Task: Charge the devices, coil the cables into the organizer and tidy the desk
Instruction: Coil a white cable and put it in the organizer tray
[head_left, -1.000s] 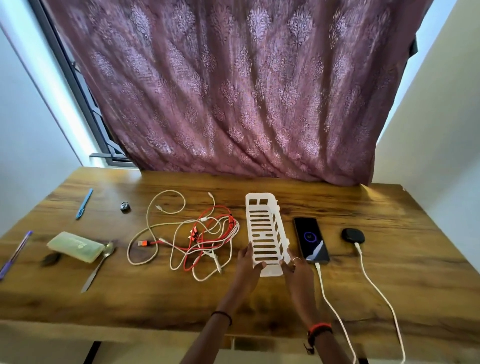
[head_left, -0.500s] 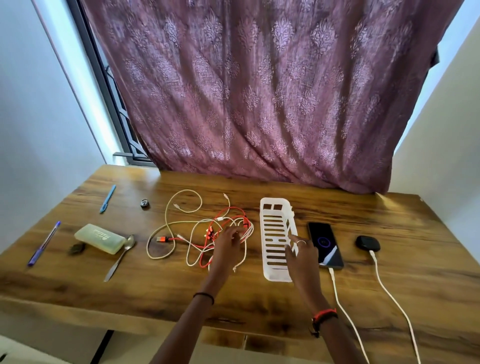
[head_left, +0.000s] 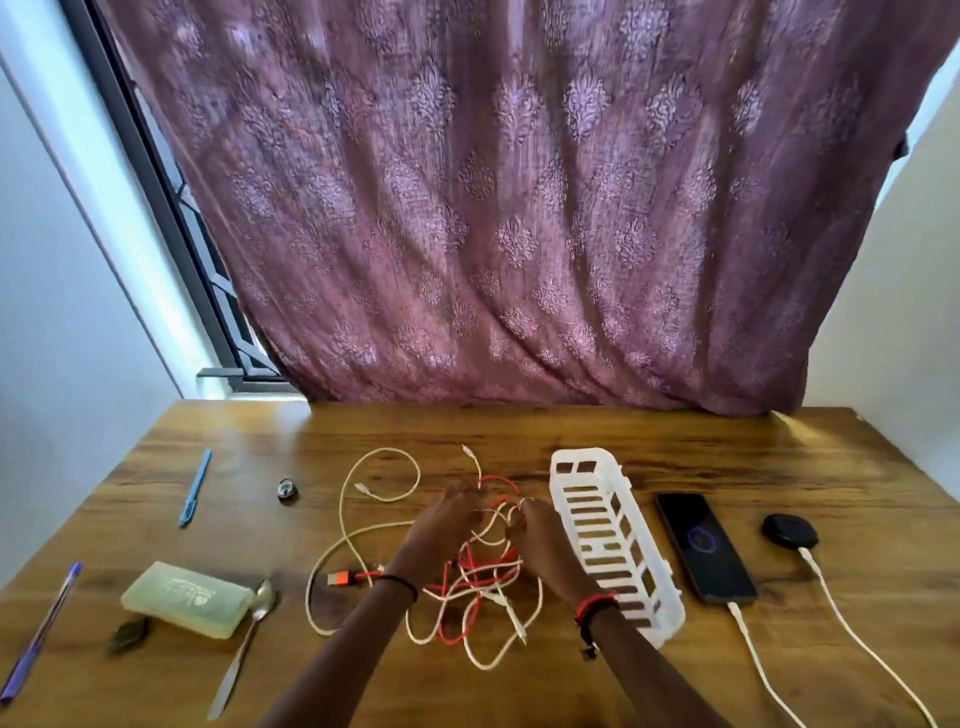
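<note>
Right hand (head_left: 545, 551) left organizer (head_left: 587, 453) — joined cables (head_left: 483, 587).

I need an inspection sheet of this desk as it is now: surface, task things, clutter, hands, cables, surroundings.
Surface: wooden desk, no spill seen.
Job's things: white organizer lies with nothing in it; phone, screen lit, and black case are each plugged in.
Clutter: blue pen, purple pen, green box, spoon, small round object and dark scrap, all at the left.
Hands: right hand curls round strands of the cable tangle; left hand is in it, grip blurred.
Cables: cable tangle red and white, uncoiled; phone cable and case cable run off the near edge.
Surroundings: maroon curtain, window frame, white walls.
</note>
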